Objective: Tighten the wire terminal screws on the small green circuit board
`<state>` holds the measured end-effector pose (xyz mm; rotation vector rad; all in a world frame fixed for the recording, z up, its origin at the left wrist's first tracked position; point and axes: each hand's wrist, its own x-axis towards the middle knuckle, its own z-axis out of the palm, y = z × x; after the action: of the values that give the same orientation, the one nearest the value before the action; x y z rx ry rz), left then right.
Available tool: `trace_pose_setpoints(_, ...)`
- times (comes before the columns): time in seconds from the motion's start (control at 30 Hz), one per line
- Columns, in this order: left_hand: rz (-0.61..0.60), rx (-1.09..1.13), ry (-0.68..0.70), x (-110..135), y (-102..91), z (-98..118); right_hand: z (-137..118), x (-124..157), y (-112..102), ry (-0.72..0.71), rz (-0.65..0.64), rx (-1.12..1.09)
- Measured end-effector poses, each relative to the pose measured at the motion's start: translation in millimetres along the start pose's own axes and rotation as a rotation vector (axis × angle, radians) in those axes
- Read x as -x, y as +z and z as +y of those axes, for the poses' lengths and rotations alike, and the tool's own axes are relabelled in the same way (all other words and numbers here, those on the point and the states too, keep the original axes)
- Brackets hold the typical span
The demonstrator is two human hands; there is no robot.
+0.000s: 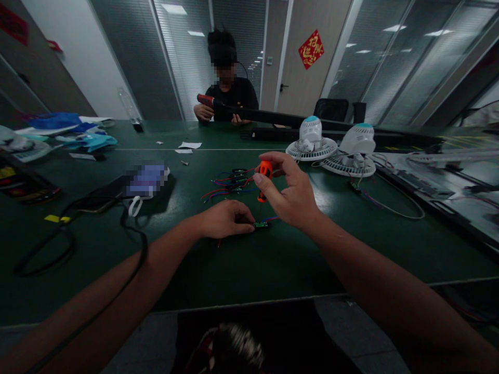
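An orange and black screwdriver stands nearly upright in my right hand, its handle held between thumb and fingers. Its thin shaft points down at a small green circuit board on the table; whether the tip touches cannot be made out. My left hand rests on the table with thumb and fingers closed on the board's left end. Red and blue wires run from the board's right side. Just beyond my hands lie several more small boards with red, blue and black wires.
Two white fan units stand at the back right beside long dark bars. A phone and black cable lie on the left of the green table. Across it, a person holds a red and black tool. A bottle stands back left.
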<state>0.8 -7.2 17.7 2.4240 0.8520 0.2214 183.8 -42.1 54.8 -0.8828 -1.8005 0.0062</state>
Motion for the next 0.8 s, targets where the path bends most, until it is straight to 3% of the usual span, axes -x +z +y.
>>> trace_pose_setpoints(0.8, 0.011, -0.015, 0.003, -0.5, 0.5, -0.5, 2.0, -0.4, 0.9, -0.054, 0.083, -0.021)
